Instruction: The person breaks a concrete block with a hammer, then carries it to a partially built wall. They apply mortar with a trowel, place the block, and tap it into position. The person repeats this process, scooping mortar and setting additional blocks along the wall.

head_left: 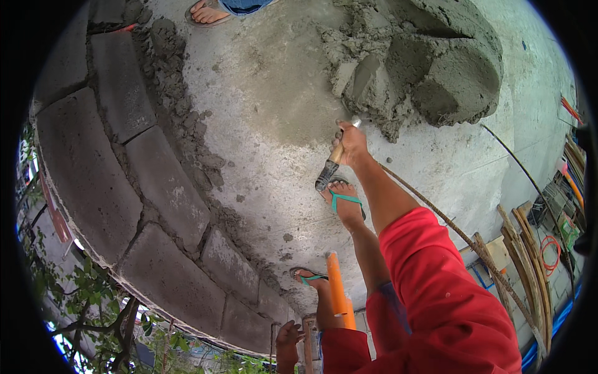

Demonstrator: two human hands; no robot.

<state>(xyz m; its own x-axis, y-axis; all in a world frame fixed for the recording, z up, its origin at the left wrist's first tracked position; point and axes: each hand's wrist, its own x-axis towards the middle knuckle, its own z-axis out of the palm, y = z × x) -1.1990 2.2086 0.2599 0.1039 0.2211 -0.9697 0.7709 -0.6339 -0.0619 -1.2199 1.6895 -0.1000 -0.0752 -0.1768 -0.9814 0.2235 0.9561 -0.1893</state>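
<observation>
My right hand [353, 144] is closed round the pale wooden handle [337, 153] of a trowel. The handle's dark, mortar-smeared end points back toward my sandalled foot. Beyond the hand, a smooth grey shape that looks like the trowel's blade [365, 78] lies against a big heap of wet grey mortar [458, 68]. Mortar coating makes the blade's outline hard to read. At the lower edge, my left hand [289, 340] hangs beside the block wall [174, 268], its fingers loosely bent and apart, with nothing seen in them.
Crumbly mortar [180, 118] lines the wall's foot. Orange pipes [336, 283] stand between my legs. A long rusty rod [458, 234] slants past my right arm toward wooden strips [529, 262]. Another person's foot [207, 12] is at the top. Leafy branches [93, 311] show beyond the wall.
</observation>
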